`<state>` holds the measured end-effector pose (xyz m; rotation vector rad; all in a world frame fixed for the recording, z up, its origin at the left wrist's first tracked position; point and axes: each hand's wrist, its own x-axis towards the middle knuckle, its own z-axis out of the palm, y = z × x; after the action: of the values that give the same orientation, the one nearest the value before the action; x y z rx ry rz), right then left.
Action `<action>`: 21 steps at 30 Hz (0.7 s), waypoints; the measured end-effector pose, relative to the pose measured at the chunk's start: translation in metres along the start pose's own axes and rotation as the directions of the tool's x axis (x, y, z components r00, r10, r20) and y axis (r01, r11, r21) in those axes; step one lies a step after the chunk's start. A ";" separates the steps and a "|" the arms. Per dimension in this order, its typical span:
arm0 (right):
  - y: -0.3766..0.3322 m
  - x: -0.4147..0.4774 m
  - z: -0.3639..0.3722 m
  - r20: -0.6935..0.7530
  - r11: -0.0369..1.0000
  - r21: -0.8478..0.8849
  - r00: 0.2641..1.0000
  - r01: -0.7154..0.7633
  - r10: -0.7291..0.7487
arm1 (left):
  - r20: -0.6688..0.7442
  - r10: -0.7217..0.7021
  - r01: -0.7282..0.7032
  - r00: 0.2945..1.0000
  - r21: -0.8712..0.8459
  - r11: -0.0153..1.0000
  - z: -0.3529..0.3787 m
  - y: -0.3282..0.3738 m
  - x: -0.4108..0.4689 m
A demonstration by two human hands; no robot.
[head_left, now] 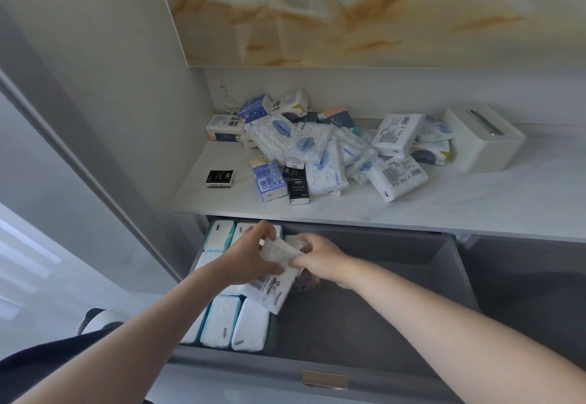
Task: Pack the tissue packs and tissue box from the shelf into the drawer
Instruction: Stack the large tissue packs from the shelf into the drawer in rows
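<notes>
Head view: the left hand (pixel 250 254) and right hand (pixel 320 261) both grip one white tissue pack (pixel 276 253), fingers curled round its ends, above the left part of the open drawer (pixel 380 276). Stowed packs (pixel 222 324) stand in rows along the drawer's left side. On the shelf (pixel 475 203) above, a pile of tissue packs (pixel 317 149) lies just beside the white tissue box (pixel 482 143) at the right.
</notes>
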<state>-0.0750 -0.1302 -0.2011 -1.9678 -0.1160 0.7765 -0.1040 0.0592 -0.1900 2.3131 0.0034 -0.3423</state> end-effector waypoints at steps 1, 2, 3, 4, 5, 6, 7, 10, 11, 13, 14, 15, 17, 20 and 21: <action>0.000 0.001 -0.009 0.013 1.000 -0.030 1.000 -0.010 0.010 | -0.002 0.020 -0.020 1.000 -0.051 0.999 0.002 0.003 -0.002; 0.000 0.000 -0.019 0.046 0.998 -0.058 0.999 -0.024 0.027 | -0.001 0.041 -0.041 0.999 -0.089 0.995 0.003 0.007 -0.004; 0.000 0.000 -0.028 0.075 0.995 -0.090 0.996 -0.040 0.047 | 0.006 0.059 -0.058 0.998 -0.114 0.992 0.006 0.010 -0.005; 0.000 -0.001 -0.036 0.089 0.991 -0.123 0.994 -0.057 0.068 | 0.023 0.074 -0.070 0.997 -0.134 0.988 0.008 0.012 -0.006; 0.001 -0.002 -0.041 0.095 0.986 -0.150 0.992 -0.069 0.084 | 0.050 0.082 -0.075 0.995 -0.137 0.988 0.011 0.013 -0.005; 0.002 -0.001 -0.045 0.096 0.980 -0.185 0.991 -0.076 0.095 | 0.076 0.086 -0.078 0.993 -0.113 0.991 0.013 0.013 -0.003; 0.005 0.000 -0.047 0.099 0.968 -0.238 0.989 -0.079 0.105 | 0.094 0.087 -0.082 0.992 -0.054 0.995 0.016 0.012 0.000; 0.020 0.004 -0.044 0.120 0.894 -0.442 0.984 -0.067 0.133 | 0.112 0.122 -0.147 0.986 0.258 0.955 0.022 0.003 0.006; 0.027 0.006 -0.040 0.116 0.863 -0.502 0.985 -0.053 0.128 | 0.126 0.139 -0.178 0.982 0.385 0.906 0.023 -0.002 0.008; 0.044 0.012 -0.031 0.079 0.777 -0.629 0.994 -0.011 0.078 | 0.169 0.175 -0.241 0.970 0.572 0.784 0.027 -0.011 0.010; 0.052 0.015 -0.025 0.056 0.734 -0.679 0.997 0.005 0.045 | 0.191 0.186 -0.266 0.964 0.624 0.735 0.029 -0.015 0.011; 0.060 0.020 -0.019 0.039 0.714 -0.700 0.999 0.019 0.011 | 0.211 0.190 -0.283 0.959 0.652 0.704 0.032 -0.020 0.012; 0.072 0.029 -0.006 0.017 0.722 -0.690 0.999 0.044 -0.045 | 0.242 0.194 -0.308 0.951 0.681 0.665 0.039 -0.026 0.015; 0.082 0.036 0.008 -0.022 0.674 -0.735 0.992 0.068 -0.124 | 0.257 0.187 -0.318 0.948 0.760 0.566 0.049 -0.029 0.019; 0.084 0.038 0.011 -0.027 0.646 -0.760 0.989 0.075 -0.147 | 0.253 0.185 -0.314 0.949 0.784 0.536 0.052 -0.030 0.021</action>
<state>-0.0713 -0.1503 -0.2914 -2.7590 -0.5960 0.5963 -0.0999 0.0408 -0.2509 3.1518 -0.7117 -0.4117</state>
